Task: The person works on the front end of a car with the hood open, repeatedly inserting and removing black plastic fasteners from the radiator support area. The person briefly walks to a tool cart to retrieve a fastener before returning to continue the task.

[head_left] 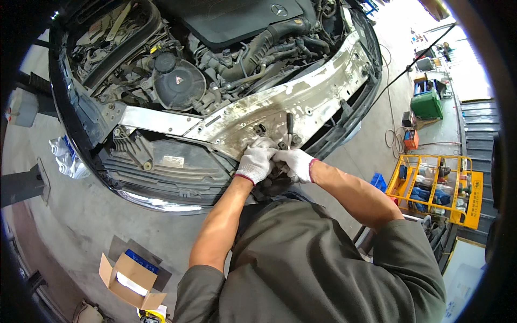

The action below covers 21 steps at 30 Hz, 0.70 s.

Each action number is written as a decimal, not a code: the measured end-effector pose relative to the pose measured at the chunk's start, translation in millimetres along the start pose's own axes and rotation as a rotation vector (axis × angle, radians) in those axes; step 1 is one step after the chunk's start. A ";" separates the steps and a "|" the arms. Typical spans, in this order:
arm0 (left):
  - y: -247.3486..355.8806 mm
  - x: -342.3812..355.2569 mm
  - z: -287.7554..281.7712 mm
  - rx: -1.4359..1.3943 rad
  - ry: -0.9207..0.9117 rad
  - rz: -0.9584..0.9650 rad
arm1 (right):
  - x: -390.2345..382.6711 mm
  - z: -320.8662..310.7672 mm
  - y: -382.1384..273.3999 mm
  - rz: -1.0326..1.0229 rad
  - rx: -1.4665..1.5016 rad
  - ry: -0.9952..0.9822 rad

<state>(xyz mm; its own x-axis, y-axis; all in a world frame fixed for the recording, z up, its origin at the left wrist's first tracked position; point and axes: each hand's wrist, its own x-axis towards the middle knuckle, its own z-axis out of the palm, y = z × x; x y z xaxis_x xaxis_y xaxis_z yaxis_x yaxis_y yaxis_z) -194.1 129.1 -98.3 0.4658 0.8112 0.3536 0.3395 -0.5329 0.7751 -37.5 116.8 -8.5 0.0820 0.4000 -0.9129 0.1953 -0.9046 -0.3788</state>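
Both gloved hands are seen at the centre of the view, pressed together at the front crossbeam point(301, 102) of a car with its engine bay point(215, 48) open. The left hand point(254, 163) is curled around a small dark part point(269, 185) below the beam. The right hand point(293, 163) is closed on a dark tool handle point(290, 126) rising toward 12 o'clock. A yellow cart point(436, 185) is placed at 3 o'clock, an open cardboard box point(132, 280) at 7 o'clock.

An open brown cardboard box point(131, 281) with a blue label lay on the floor at lower left. A small white rectangular label point(173, 161) sat on the black radiator shroud.
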 end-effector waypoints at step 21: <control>6.4 4.7 -9.2 0.072 -0.044 -0.014 | -39.6 -5.5 -35.5 -0.442 -1.225 0.198</control>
<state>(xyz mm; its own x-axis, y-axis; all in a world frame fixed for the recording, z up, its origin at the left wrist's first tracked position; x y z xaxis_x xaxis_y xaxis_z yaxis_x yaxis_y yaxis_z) -197.3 131.8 -86.8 0.4958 0.8079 0.3187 0.4034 -0.5392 0.7393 -42.4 133.8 41.9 -0.0961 0.7349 -0.6713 0.9871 -0.0166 -0.1594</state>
